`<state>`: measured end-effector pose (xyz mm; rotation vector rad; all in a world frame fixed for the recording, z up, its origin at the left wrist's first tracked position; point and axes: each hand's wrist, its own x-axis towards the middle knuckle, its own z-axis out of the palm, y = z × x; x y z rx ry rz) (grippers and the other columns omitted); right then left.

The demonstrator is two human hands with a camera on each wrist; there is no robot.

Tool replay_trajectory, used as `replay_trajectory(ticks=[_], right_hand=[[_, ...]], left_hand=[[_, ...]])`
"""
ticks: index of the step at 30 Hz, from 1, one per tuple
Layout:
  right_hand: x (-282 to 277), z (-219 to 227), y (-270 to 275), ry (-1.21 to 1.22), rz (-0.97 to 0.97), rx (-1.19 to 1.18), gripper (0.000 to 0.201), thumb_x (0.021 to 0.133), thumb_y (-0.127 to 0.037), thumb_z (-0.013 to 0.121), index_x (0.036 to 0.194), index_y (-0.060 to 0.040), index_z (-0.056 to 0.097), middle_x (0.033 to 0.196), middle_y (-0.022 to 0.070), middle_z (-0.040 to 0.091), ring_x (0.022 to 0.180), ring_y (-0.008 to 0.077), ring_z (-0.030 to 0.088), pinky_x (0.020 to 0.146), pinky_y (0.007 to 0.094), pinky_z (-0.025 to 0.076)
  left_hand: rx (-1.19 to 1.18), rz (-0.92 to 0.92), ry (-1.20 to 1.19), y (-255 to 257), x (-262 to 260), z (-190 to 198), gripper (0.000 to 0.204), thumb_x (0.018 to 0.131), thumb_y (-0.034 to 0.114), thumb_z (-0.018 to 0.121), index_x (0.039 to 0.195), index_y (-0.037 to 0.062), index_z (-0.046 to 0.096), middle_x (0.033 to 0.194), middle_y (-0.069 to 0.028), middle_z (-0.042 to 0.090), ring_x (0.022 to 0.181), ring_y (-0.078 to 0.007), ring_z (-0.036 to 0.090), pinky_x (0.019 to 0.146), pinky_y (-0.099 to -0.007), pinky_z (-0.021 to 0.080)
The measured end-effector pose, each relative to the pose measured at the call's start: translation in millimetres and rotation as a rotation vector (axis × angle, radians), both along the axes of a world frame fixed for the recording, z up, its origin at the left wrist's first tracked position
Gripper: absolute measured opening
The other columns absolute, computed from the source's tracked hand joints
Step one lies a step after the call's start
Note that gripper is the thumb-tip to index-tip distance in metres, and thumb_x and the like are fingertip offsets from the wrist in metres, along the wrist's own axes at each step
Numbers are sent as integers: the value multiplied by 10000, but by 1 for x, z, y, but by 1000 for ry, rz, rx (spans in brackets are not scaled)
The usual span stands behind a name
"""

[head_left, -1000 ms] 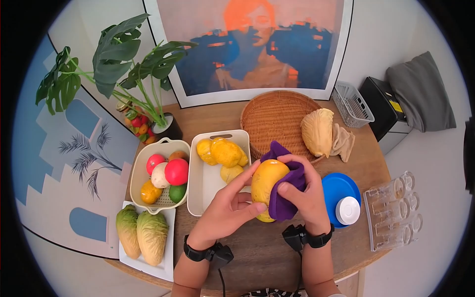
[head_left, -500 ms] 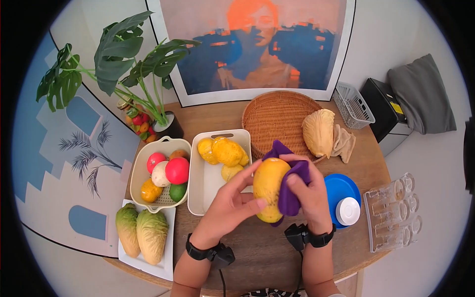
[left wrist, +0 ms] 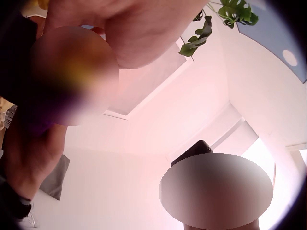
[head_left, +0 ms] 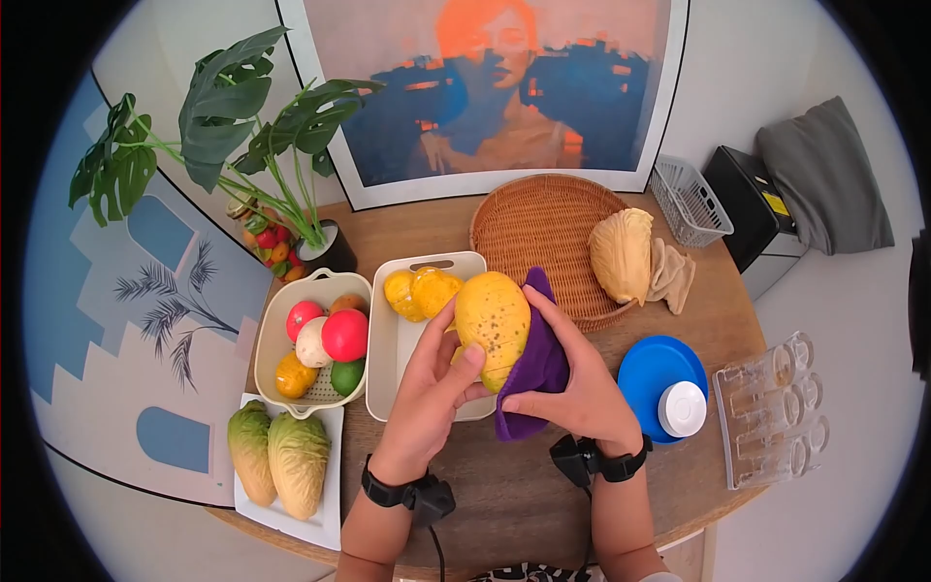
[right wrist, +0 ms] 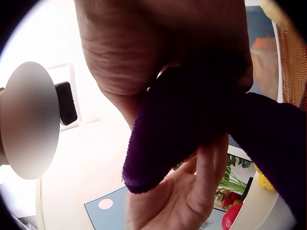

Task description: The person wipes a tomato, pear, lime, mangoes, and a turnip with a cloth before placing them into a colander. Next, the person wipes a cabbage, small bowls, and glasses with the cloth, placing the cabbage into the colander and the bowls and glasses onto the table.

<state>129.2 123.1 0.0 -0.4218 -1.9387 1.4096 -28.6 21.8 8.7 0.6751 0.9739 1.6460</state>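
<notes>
In the head view a large yellow fruit with dark specks is held up over the right edge of the white tray. The left hand grips its left side, thumb across the front. The right hand holds a purple cloth against the fruit's right side, thumb low and fingers at the top. In the right wrist view the cloth hangs from the right hand, with the left hand beyond it. The left wrist view is partly blurred.
Yellow fruits lie in the white tray. Left of it are a colander of produce and a plate with two cabbages. Behind stands a wicker tray; rightward are a blue plate and a glass rack.
Both hands have moved left and slightly up with the fruit and cloth. The fruit has turned, showing a speckled side, and the right hand has shifted its hold on the cloth.
</notes>
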Motion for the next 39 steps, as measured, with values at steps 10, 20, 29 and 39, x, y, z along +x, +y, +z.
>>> replay_trajectory(ticks=[10,20,29,39], right_hand=[[6,1,0,195,-139,-303,481,832,-196,757,1233,-13,565,1130,72,620,1024,126,579,904,290,479],[6,4,1,203,-166,-505,312,930,-233,663,1139,-5,626,1014,43,661,913,86,600,808,239,497],[-6,-1,-4,113,-19,-158,945,687,-167,868,1466,-48,346,1379,147,462,1278,234,458,1068,355,378],[6,1,1,65,-19,-51,917,677,-178,870,1443,-48,382,1373,148,474,1272,247,466,1073,359,373]], left_hand=[[120,-283,280,-7,-2,3,758,903,24,652,1535,71,237,1414,-108,419,1159,-187,567,907,-305,514],[76,-323,392,-6,0,1,742,902,74,668,1528,82,270,1379,-112,447,1150,-183,569,921,-306,509],[8,-50,131,-3,-7,-1,681,974,168,582,1533,62,208,1371,-128,462,1247,-199,500,953,-347,494],[113,-222,284,-5,-1,3,717,960,51,575,1547,66,164,1407,-110,414,1215,-195,530,984,-330,473]])
